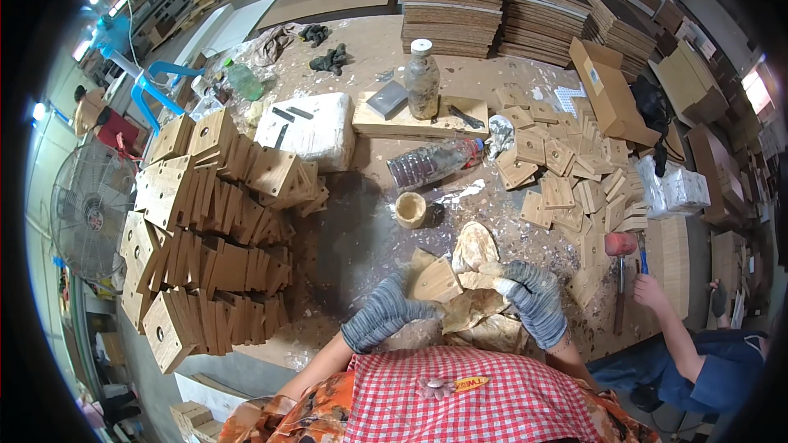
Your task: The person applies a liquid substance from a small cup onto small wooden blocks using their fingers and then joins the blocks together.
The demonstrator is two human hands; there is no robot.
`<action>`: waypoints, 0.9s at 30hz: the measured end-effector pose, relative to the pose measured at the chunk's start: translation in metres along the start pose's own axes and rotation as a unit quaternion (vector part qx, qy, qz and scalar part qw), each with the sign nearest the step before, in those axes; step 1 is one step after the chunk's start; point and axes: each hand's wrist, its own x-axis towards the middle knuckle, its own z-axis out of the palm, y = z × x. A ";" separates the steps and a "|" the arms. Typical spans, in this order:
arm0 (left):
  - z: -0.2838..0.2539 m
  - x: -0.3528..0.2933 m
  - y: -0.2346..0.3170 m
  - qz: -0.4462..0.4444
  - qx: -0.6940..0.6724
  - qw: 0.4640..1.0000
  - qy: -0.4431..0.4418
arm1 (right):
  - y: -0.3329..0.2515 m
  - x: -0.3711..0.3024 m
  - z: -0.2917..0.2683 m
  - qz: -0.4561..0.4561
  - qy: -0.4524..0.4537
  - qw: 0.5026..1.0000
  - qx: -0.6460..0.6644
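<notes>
Both of my hands wear grey striped knit gloves with whitish, dirty palms. My left hand (386, 312) has its fingers closed at the left edge of a brown-stained cloth (474, 312). On the cloth's other side, my right hand (529, 299) pinches it, fingers bent over the upper right edge. Just beyond the cloth, a small wooden block (437, 280) with a round hole lies close to my left hand's fingers. Another stained, pale piece of cloth (475, 248) lies past my right fingertips. More crumpled cloth (492, 335) shows beneath, against my checked apron.
Stacks of holed wooden blocks (209, 258) stand at left; loose ones (566, 164) spread at right. A small round pot (410, 209), a plastic bottle (435, 162) and an upright jar (422, 82) stand or lie ahead. At right, a co-worker's hand (651, 291) is near a red-headed mallet (620, 244).
</notes>
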 end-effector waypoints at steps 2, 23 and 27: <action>0.000 0.001 -0.001 0.000 0.003 1.000 -0.001 | -0.001 0.000 0.000 -0.001 0.015 1.000 0.012; 0.000 0.002 0.002 -0.013 0.038 0.999 0.005 | -0.008 0.001 0.001 -0.028 -0.022 0.999 -0.021; -0.002 0.002 0.002 -0.015 0.003 1.000 0.000 | -0.008 0.001 0.001 0.007 0.000 1.000 -0.016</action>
